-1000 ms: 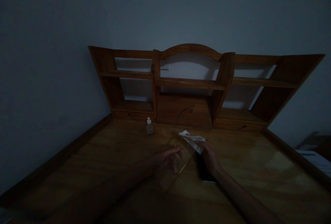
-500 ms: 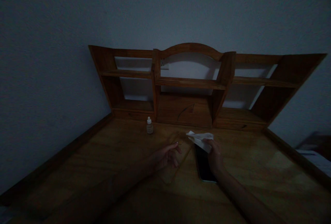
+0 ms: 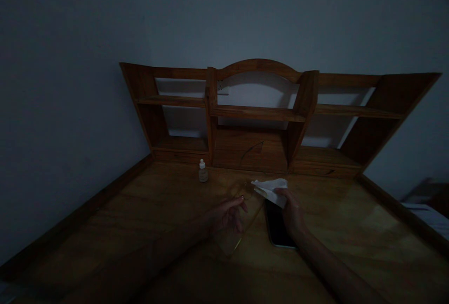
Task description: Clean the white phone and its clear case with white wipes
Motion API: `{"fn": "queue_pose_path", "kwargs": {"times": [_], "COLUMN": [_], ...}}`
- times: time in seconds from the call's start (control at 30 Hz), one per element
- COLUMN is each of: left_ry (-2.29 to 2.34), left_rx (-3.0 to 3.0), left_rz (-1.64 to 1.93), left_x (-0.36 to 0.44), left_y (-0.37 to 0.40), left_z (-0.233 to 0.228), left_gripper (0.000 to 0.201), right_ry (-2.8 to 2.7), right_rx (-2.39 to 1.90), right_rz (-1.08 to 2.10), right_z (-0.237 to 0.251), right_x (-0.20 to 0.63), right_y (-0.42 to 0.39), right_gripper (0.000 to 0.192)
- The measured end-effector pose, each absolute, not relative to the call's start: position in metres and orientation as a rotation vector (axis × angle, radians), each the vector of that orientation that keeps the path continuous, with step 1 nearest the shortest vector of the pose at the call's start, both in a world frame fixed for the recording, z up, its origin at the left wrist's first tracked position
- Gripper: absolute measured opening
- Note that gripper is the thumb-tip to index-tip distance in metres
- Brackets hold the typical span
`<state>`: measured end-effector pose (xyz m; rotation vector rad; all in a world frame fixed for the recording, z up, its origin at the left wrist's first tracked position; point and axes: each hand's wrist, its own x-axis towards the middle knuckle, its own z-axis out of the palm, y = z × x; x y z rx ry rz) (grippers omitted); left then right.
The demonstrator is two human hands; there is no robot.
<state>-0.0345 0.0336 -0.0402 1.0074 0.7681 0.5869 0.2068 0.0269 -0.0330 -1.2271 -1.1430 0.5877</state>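
My left hand (image 3: 229,215) is closed on a clear phone case (image 3: 226,241), thumb on top and fingers curled. The case is see-through, and in the dim light mostly its pale edges show. Between the thumb and fingers of my right hand (image 3: 293,213) is a folded white tissue (image 3: 271,189), its free end close to the case's far edge. Below that hand a black smartphone (image 3: 278,229) lies flat on the table, partly covered by the hand and tissue.
A small dropper bottle (image 3: 203,172) with a white top stands left of my hands on the wooden desk (image 3: 140,220). Along the back rises a wooden shelf unit (image 3: 257,113) against the wall. A wall socket (image 3: 223,88) shows through it.
My right hand and the tissue have shifted slightly left, toward the case. My left hand has tipped the case a little, and its lower edge now catches light. The phone and bottle stay put.
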Motion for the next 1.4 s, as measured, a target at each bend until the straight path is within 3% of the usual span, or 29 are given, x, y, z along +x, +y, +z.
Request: {"fn": "queue_pose_path", "kwargs": {"times": [1.4], "left_ry": [0.777], "left_rx": [0.892], "left_rz": [0.627], "left_x": [-0.035], "left_y": [0.036], "left_z": [-0.035], "left_gripper": [0.035], "right_ry": [-1.086], "right_rx": [-1.267], "right_rz": [0.588], "right_z": [-0.031], "right_x": [0.201], "right_y": [0.024], "right_gripper": [0.026]}}
